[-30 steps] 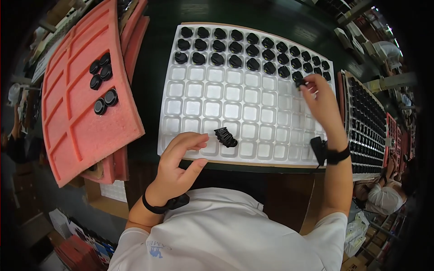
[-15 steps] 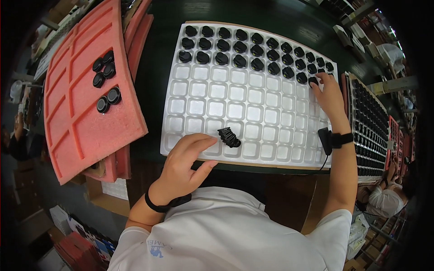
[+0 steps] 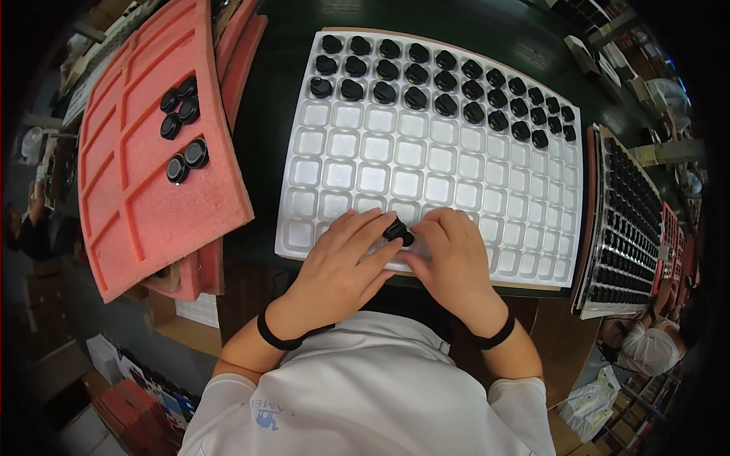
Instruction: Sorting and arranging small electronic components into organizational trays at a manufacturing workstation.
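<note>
A white moulded tray (image 3: 441, 186) of square pockets lies in front of me. Its far rows hold black rounded parts (image 3: 384, 93), one to a pocket. Over the near pockets, both my hands meet around a small bunch of black ridged pieces (image 3: 398, 231). My left hand (image 3: 338, 262) has the bunch between its fingers from the left. From the other side, my right hand (image 3: 455, 262) comes in with its thumb and forefinger close together at the bunch's right end; what these fingertips pinch is hidden. Each wrist wears a black band.
At left, a pink foam sheet (image 3: 163, 220) with black round caps (image 3: 182, 114) on it leans tilted on more foam sheets. To the right stands another tray filled with black parts (image 3: 623, 220). A person in white (image 3: 650, 346) is farther right.
My right hand has left the black parts at the tray's far right and come back to the near middle. My left hand has closed in on the black ridged pieces.
</note>
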`<state>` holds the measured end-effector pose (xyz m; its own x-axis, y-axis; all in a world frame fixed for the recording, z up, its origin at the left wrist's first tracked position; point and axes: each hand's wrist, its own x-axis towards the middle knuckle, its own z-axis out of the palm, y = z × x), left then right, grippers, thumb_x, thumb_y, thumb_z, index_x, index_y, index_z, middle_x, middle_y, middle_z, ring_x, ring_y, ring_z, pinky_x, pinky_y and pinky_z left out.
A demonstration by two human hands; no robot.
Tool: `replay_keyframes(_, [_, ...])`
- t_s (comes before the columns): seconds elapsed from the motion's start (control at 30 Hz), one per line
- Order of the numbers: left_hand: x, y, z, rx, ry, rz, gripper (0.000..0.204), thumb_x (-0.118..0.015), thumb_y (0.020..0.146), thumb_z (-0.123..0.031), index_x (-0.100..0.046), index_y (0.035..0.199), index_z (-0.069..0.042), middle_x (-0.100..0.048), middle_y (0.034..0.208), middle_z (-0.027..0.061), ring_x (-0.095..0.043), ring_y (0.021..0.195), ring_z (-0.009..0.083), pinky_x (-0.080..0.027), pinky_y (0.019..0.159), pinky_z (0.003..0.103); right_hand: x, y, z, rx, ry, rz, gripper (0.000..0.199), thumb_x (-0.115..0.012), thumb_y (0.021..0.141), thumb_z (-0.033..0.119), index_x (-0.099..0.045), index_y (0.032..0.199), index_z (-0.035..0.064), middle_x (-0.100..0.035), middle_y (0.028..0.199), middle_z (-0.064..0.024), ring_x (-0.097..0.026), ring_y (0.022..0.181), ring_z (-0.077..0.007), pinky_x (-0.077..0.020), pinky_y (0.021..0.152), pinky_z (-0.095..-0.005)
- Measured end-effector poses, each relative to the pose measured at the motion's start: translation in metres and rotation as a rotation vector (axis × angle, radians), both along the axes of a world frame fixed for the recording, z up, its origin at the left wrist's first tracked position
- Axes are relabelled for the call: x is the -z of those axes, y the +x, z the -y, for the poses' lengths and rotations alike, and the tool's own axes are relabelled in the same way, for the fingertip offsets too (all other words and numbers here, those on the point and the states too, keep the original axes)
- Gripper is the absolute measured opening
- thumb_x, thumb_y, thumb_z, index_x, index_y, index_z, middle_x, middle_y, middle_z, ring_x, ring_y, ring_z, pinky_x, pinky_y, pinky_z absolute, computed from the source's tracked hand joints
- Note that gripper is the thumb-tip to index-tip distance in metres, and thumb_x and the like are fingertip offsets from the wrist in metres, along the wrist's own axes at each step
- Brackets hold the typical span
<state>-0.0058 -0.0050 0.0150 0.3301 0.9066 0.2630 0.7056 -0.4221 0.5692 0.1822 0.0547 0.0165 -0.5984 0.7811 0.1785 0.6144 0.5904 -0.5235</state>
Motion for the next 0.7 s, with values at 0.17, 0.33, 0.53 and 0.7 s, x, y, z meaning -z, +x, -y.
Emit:
replay_keyframes(0.17, [0.004, 0.0, -0.001, 0.005, -0.022, -0.076, 0.038, -0.068, 0.074, -0.012, -0.06, 0.111, -0.006, -0.048, 0.128, 0.0138, -0.044, 0.121, 0.0321, -0.036, 0.101, 0.048, 0.012, 0.007, 0.001, 0.003, -0.002, -0.063, 0.032, -0.074, 0.065, 0.002, -0.057, 0.092, 0.0033, -0.056, 0.095, -0.0112, -0.054, 0.088, -0.0307, -0.0438, 0.077, -0.0362])
replay_keyframes(0.33, [0.002, 0.001, -0.002, -0.004, -0.026, -0.079, 0.038, -0.068, 0.075, -0.013, -0.06, 0.111, -0.006, -0.048, 0.128, 0.0136, -0.044, 0.12, 0.032, -0.035, 0.102, 0.049, 0.008, 0.013, -0.001, 0.007, -0.33, -0.392, 0.027, -0.068, 0.069, -0.005, -0.056, 0.092, 0.0012, -0.057, 0.098, -0.0108, -0.055, 0.094, -0.0241, -0.044, 0.082, -0.0329])
replay_keyframes(0.53, [-0.02, -0.018, 0.005, 0.007, -0.024, -0.006, 0.037, -0.069, 0.074, -0.013, -0.06, 0.109, -0.005, -0.051, 0.124, 0.0142, -0.049, 0.115, 0.0323, -0.04, 0.098, 0.045, 0.007, 0.006, 0.002, -0.049, -0.925, -0.969, 0.027, -0.062, 0.072, -0.01, -0.052, 0.094, 0.0, -0.057, 0.104, -0.0124, -0.055, 0.1, -0.0192, -0.0439, 0.087, -0.0311])
replay_keyframes(0.7, [-0.078, -0.061, 0.022, 0.058, -0.057, 0.04, 0.033, -0.07, 0.074, -0.012, -0.061, 0.105, -0.004, -0.058, 0.112, 0.0137, -0.058, 0.101, 0.0316, -0.047, 0.085, 0.04, 0.007, 0.01, 0.003, -0.077, -0.935, -0.974, 0.027, -0.061, 0.076, -0.01, -0.051, 0.099, -0.0007, -0.057, 0.102, -0.0125, -0.055, 0.096, -0.0171, -0.0435, 0.085, -0.0295])
